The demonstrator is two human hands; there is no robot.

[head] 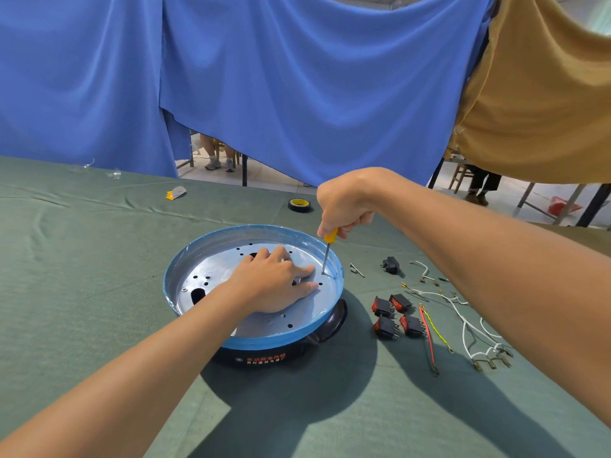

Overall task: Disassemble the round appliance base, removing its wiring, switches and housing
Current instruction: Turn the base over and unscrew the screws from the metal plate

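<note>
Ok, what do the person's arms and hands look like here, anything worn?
The left hand and right hand are bare: no gloves, and no ring, watch or bracelet shows. The left forearm and right forearm are bare too, with no sleeve in view up to the frame edge.

Green tablecloth [82,259], black tape roll [300,205], yellow-white scrap [176,192], blue curtain [264,77], tan curtain [545,94]

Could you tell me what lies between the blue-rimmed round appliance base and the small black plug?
In the head view, a silvery metal clip lies on the green tablecloth between the blue-rimmed base and the black plug.
</note>
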